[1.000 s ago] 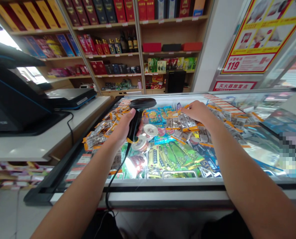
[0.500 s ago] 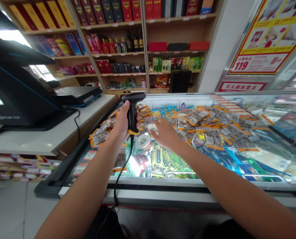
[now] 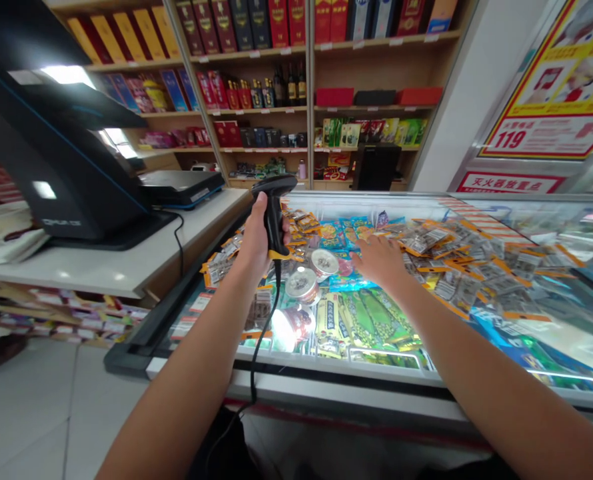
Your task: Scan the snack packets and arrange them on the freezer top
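Observation:
My left hand (image 3: 256, 233) is wrapped around the grip of a black barcode scanner (image 3: 275, 217), held upright above the chest freezer, its cable (image 3: 264, 333) hanging toward me. My right hand (image 3: 380, 261) reaches over the freezer's glass top with its fingers stretched out and apart. Its fingertips are at the left edge of a spread of small orange-edged packets (image 3: 469, 260); whether they touch is hard to see. More such packets (image 3: 301, 223) lie behind the scanner. Through the glass show white-lidded tubs (image 3: 301, 285), blue packs (image 3: 351, 283) and green ice-pop packs (image 3: 371, 313).
On the left, a counter (image 3: 101, 267) carries a black checkout machine (image 3: 71, 167) and a flat weighing scale (image 3: 181, 183). Shelves (image 3: 256, 113) of boxes and bottles stand behind the freezer. The freezer's dark front rail (image 3: 326, 383) runs across before me.
My right hand has moved right, and the packets around it have shifted right too, uncovering a tub and blue packs under the glass. The view has turned slightly left; the scanner stays in my left hand.

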Available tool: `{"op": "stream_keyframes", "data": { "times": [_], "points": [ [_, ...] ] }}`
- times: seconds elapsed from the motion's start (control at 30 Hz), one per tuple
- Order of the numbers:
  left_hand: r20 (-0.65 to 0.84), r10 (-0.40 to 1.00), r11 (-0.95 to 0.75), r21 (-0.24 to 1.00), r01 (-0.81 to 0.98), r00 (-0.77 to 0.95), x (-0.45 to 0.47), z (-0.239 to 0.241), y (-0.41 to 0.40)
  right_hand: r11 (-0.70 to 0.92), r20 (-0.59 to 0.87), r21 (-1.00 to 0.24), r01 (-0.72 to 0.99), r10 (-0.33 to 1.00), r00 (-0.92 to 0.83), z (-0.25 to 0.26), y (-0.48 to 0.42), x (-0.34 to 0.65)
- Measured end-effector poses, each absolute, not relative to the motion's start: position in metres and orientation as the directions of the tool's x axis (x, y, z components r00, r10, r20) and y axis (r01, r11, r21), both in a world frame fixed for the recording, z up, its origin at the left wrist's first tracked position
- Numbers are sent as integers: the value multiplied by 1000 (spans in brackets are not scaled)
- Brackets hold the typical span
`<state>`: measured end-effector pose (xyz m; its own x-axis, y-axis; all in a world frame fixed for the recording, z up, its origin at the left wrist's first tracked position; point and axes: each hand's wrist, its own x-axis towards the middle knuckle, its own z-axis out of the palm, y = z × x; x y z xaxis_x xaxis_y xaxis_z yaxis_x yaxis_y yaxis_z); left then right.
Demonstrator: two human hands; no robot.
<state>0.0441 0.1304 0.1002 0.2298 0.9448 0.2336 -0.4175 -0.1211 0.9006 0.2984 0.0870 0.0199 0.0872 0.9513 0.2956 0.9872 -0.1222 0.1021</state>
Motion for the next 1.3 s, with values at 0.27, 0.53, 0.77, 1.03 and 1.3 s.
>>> {"op": "stream_keyframes", "data": {
  "times": [0.27, 0.53, 0.77, 1.03, 1.3],
  "points": [
    [264, 958, -193, 882, -431, 112, 35, 100, 137, -15, 343, 78, 997, 939, -13, 38, 100, 272],
    [264, 957, -193, 890, -414, 121, 29, 99, 141, 464, 351, -21, 886, 833, -428, 36, 165, 197],
    [265, 953, -178, 881, -439, 144, 30, 99, 140, 400, 432, 34, 916, 821, -374, 37, 162, 189],
    [271, 888, -147, 932, -331, 370, 35, 95, 135, 221, 531, -622, 751, 824, 197, 68, 137, 268],
    [196, 637, -168, 979, -113, 745, 56, 83, 106, 167, 464, -775, 610, 805, 370, 77, 96, 325]
  ]
}}
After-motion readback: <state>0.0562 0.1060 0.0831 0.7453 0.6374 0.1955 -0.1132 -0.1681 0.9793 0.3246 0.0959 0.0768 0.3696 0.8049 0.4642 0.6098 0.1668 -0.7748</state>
